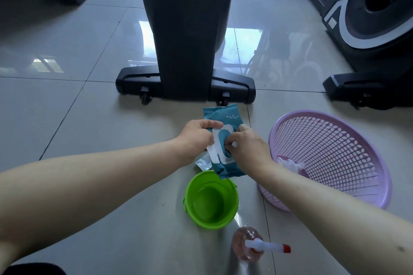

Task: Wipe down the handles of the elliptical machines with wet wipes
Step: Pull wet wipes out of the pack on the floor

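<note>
A teal pack of wet wipes [228,118] is held above the tiled floor, its white flap lid [218,145] lifted. My left hand [196,136] grips the pack's left side by the flap. My right hand [248,143] pinches at the pack's opening, where a bit of white wipe shows between the fingers. The dark upright column of an elliptical machine [185,29] rises just beyond the pack. Its handles are out of view.
A green bucket [211,201] stands on the floor under the pack. To the right lies a purple mesh basket [330,158] with a crumpled white wipe inside. A pink spray bottle [250,243] stands near me. A second machine [375,18] fills the right rear.
</note>
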{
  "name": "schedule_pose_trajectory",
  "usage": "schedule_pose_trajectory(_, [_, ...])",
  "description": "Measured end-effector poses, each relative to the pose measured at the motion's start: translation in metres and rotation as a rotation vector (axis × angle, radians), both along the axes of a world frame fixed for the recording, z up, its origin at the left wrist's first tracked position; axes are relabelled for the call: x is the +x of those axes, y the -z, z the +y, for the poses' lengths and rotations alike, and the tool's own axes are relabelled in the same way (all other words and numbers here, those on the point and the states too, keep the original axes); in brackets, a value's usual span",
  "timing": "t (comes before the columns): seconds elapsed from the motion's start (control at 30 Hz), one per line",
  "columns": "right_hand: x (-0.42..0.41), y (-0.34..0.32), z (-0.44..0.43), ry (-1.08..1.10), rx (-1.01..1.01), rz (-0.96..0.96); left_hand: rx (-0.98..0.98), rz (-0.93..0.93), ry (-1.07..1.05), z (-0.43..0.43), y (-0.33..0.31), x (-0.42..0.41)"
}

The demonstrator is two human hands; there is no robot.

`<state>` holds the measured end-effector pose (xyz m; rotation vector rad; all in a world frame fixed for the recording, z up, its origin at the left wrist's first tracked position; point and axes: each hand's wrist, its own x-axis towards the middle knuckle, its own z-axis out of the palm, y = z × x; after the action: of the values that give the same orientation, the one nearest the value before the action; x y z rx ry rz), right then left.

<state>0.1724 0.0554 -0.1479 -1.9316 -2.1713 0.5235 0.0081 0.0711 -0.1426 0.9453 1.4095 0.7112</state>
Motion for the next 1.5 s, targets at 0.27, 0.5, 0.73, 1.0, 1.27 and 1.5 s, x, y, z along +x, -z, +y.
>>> schedule_pose_trajectory(0.27, [-0.001,0.006,-0.008,-0.077,0.003,-0.07,-0.065,-0.062,-0.019,-0.003,0.001,-0.003])
schedule_pose_trajectory(0.5, [-0.012,0.009,-0.008,0.078,0.014,-0.004,-0.057,-0.102,-0.036,0.001,-0.004,-0.003])
schedule_pose_trajectory(0.73, [-0.01,0.011,-0.007,0.071,0.04,0.021,-0.054,-0.145,-0.059,0.005,-0.005,-0.006])
schedule_pose_trajectory(1.0, [-0.011,0.016,-0.009,0.133,0.04,0.103,-0.054,-0.175,-0.023,0.006,-0.002,-0.003])
schedule_pose_trajectory(1.27, [-0.006,0.016,-0.01,0.121,0.034,0.177,-0.025,-0.153,0.019,0.009,0.0,-0.007])
schedule_pose_trajectory(1.5, [-0.003,0.015,-0.006,0.196,0.029,0.292,0.015,-0.129,-0.037,0.014,0.001,-0.007])
